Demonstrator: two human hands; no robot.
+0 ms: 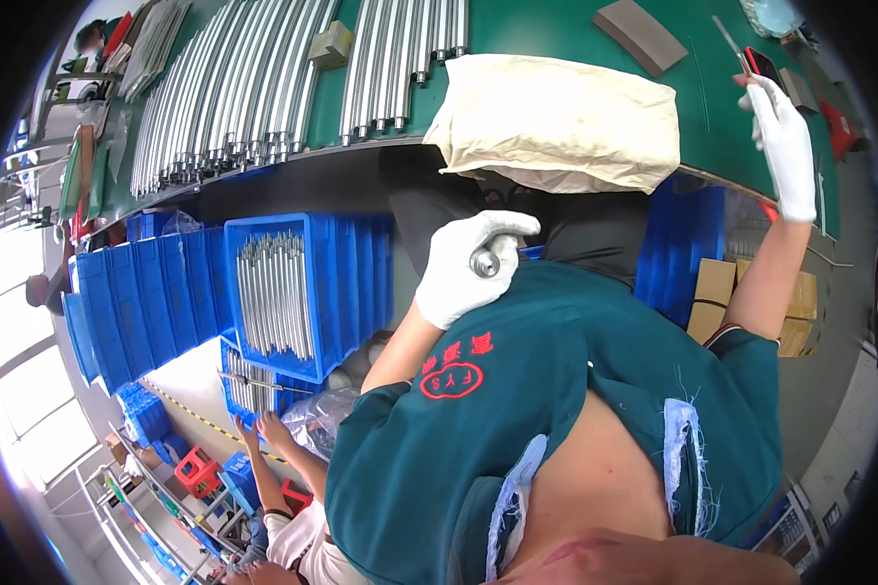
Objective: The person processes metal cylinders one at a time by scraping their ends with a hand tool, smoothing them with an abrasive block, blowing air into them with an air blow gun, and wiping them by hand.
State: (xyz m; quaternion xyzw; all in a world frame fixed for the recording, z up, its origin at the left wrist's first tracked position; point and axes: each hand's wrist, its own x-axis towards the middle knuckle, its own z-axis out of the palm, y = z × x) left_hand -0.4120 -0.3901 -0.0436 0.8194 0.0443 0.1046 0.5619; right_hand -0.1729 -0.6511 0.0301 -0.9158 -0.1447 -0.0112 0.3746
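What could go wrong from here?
The metal piece might slip from the gloved left hand. The rods lie with their ends near the edge of the green bench, so a bump could dislodge some. The overhanging cloth might get snagged.

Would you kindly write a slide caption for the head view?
White-gloved left hand grips a metal cylinder; right hand, at a slim metal tool, extends over a green table with metal rods.
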